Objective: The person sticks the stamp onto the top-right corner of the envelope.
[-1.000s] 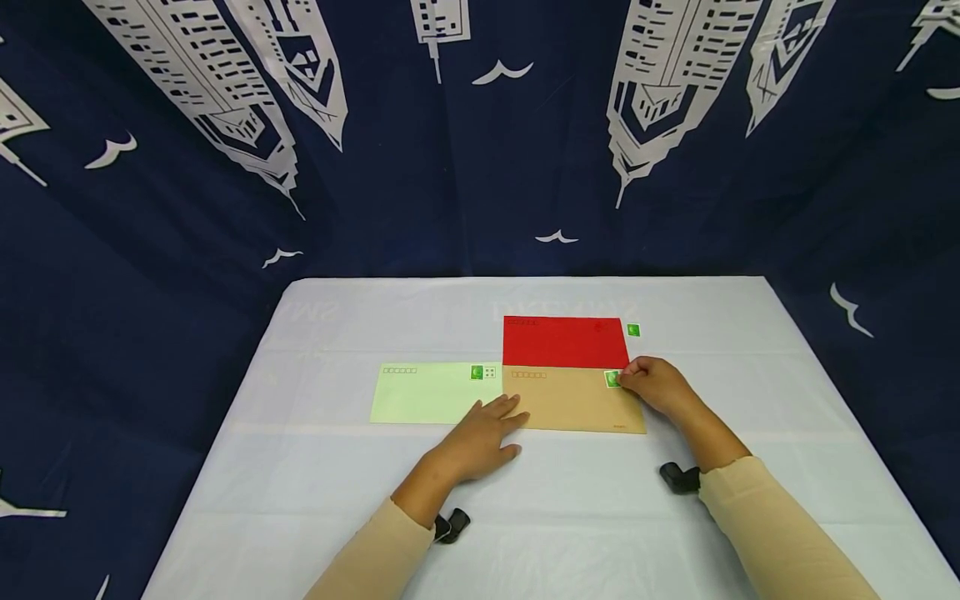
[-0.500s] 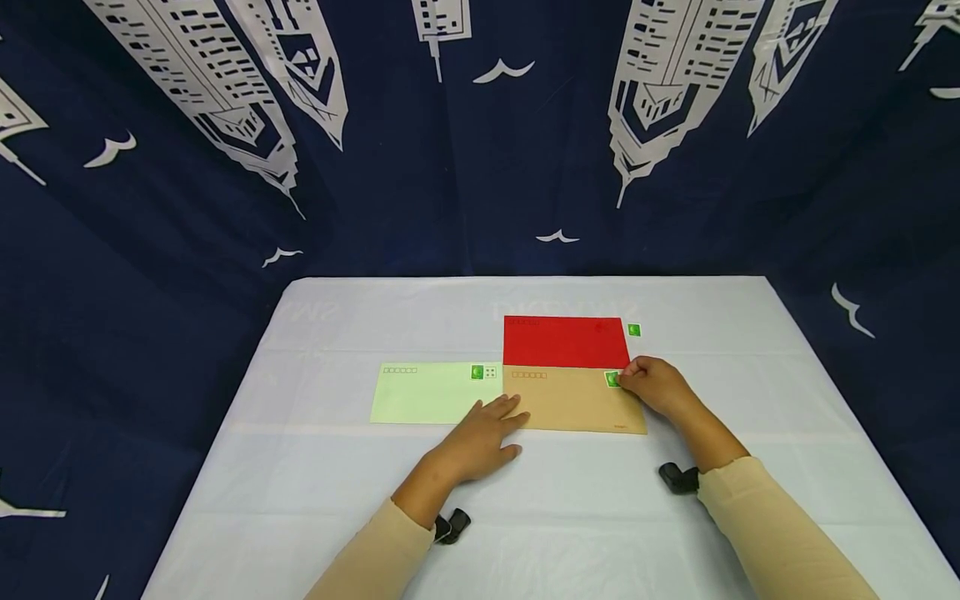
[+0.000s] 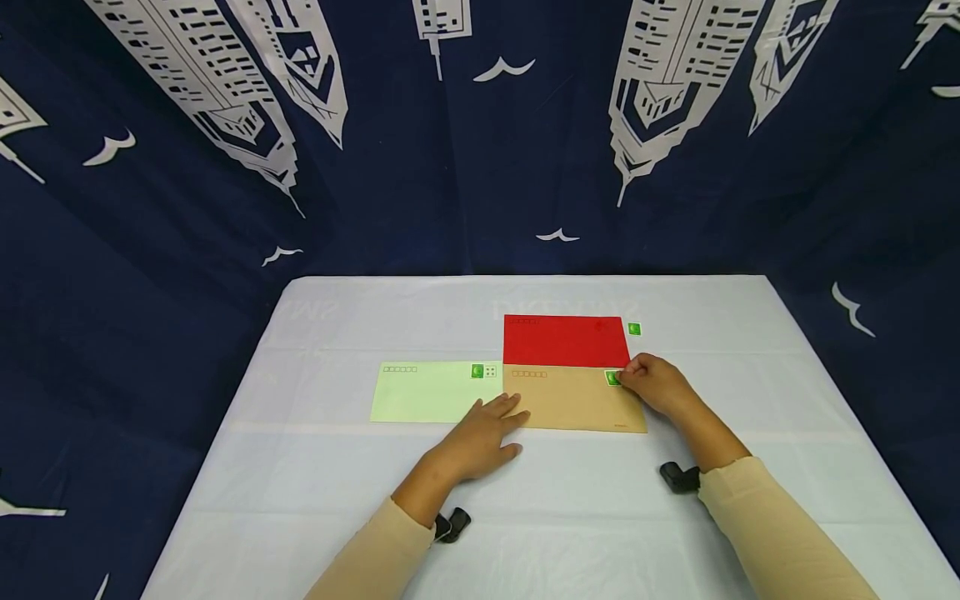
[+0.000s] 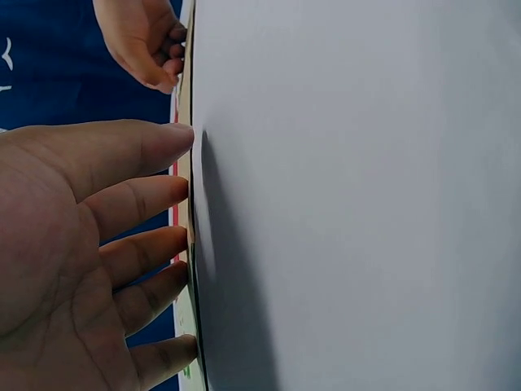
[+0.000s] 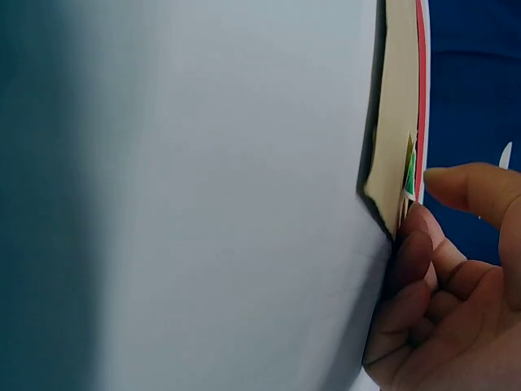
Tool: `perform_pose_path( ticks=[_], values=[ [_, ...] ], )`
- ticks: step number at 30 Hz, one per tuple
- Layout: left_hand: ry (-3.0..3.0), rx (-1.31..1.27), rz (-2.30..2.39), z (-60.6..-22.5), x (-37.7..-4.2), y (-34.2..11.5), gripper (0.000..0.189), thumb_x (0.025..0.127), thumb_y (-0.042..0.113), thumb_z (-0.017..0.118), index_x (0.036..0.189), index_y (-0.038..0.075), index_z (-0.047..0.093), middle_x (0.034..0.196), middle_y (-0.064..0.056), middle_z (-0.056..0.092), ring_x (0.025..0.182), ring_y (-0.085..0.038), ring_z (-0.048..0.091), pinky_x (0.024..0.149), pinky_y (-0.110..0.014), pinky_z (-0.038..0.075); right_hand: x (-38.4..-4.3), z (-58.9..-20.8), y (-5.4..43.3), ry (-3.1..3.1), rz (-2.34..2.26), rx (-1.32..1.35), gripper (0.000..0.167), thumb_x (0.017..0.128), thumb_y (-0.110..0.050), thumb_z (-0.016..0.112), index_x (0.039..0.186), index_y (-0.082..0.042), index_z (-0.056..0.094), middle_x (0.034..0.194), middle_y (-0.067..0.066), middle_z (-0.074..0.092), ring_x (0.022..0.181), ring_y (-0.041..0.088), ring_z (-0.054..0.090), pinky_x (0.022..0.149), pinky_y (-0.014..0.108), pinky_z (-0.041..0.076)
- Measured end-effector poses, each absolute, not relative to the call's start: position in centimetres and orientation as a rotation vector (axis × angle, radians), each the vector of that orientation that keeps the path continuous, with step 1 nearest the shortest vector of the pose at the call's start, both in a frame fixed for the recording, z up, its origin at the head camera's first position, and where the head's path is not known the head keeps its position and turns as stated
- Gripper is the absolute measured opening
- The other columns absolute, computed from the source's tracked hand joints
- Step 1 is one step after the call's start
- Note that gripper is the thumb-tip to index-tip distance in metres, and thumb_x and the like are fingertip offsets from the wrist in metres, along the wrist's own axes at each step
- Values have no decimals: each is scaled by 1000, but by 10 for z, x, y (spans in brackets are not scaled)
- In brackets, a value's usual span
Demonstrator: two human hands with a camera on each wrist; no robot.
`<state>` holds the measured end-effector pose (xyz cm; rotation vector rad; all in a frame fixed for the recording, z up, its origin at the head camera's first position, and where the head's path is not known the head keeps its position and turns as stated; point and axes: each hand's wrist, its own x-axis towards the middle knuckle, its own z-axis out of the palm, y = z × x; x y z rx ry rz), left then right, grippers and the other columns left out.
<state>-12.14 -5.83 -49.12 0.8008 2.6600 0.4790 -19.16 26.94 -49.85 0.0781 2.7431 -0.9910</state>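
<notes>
My left hand (image 3: 480,437) lies with straight, spread fingers over the seam between a light green envelope (image 3: 420,396) and a tan envelope (image 3: 573,404). At the tan envelope's upper right corner, my right hand (image 3: 660,387) pinches a small green stamp (image 3: 611,377) by its right side. That stamp (image 5: 411,175) stands tilted against the paper in the right wrist view, close to the thumb and forefinger; part of it is hidden. Behind the tan envelope is a red envelope (image 3: 562,342). The light green envelope carries another green stamp (image 3: 477,372) at its upper right.
One more green stamp (image 3: 634,329) lies on the white tabletop (image 3: 570,517), just right of the red envelope. A dark blue curtain (image 3: 457,192) with white building prints hangs behind the table. Black wrist cameras (image 3: 453,527) sit by both sleeves.
</notes>
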Motion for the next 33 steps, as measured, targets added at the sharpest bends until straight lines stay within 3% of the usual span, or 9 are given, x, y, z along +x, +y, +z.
perform_pose_path(
  ticks=[10, 16, 33],
  values=[
    [2666, 812, 473, -493, -122, -59, 55, 102, 32, 60, 153, 17, 47, 167, -2, 30, 157, -22, 25, 127, -52, 23, -187, -501, 273, 2739, -1055, -73, 39, 92, -18, 72, 125, -6, 55, 86, 6, 60, 73, 17, 52, 64, 26, 41],
    [2668, 815, 480, -493, -122, -60, 55, 101, 32, 61, 152, 16, 48, 167, -3, 30, 157, -22, 25, 127, -52, 23, -185, -500, 273, 2749, -1065, -180, 35, 92, -14, 73, 124, -6, 59, 85, 6, 60, 75, 17, 52, 66, 26, 41],
    [2656, 805, 494, -493, -122, -59, 55, 101, 32, 60, 152, 16, 47, 167, -2, 30, 157, -22, 24, 127, -52, 22, -186, -504, 275, 2726, -1071, -128, 32, 95, -14, 69, 124, -5, 60, 87, 6, 58, 78, 17, 52, 67, 24, 42]
  ],
)
